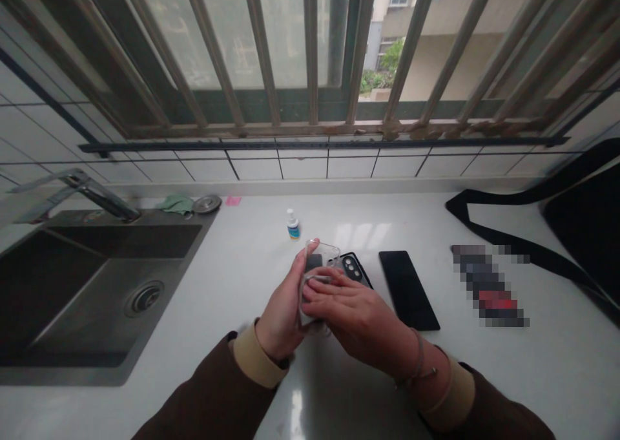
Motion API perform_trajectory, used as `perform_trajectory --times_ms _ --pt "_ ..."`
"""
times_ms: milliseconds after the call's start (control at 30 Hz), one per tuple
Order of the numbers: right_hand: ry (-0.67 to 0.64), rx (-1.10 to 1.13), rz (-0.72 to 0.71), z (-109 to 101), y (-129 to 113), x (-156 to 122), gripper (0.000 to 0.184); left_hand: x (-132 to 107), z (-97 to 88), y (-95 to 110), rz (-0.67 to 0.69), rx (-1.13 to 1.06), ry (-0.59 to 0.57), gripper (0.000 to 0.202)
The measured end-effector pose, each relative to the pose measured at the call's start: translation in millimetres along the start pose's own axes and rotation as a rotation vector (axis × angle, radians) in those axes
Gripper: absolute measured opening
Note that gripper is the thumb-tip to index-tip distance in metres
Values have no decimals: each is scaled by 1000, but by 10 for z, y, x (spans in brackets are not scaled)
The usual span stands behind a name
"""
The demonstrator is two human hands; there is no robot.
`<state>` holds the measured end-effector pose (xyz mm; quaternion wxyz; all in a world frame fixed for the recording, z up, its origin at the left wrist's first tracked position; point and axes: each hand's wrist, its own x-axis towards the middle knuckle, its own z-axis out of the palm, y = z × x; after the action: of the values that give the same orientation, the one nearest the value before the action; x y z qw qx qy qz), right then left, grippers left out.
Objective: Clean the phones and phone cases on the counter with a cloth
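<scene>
Rust-streaked bars [310, 39] cross a window [290, 109] above a white tiled wall [300, 167], an apartment block [436, 46] and shrubs [392, 55] beyond, as flat daylight falls on a steel sink [111, 240] set into the white bench [411, 223].

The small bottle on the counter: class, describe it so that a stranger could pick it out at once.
Below the barred window, find the white countertop right of the dark steel sink. Just beyond the person's left hand, a small white bottle with a blue label stands upright. It stands alone, unlike the flat black smartphone lying nearby.
</scene>
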<state>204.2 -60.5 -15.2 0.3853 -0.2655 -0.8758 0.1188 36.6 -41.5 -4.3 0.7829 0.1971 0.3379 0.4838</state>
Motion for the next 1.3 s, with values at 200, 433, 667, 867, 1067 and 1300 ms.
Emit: perform_trajectory --times_ms 200,433,667,867,1067,1300 --pt "-96 236 61 -25 -125 17 28 48 -28 119 22 61 31 70" --pt "-148 495 324 -212 -100 49 21 38 -8 88 59 86 56 67" --pt "577 45 661 -307 99 -1 21 3 25 38 69 155 5 71" --pt "286 -264 165 -165 163 -9 39 -5 22 -123 6 170 -125 61" --pt "75 -162 102 110 85 24 32 42 14 -56 121 128 79 60" --pt "-87 135 158 52 -110 9 27 76 12 97 224 42 194 58"
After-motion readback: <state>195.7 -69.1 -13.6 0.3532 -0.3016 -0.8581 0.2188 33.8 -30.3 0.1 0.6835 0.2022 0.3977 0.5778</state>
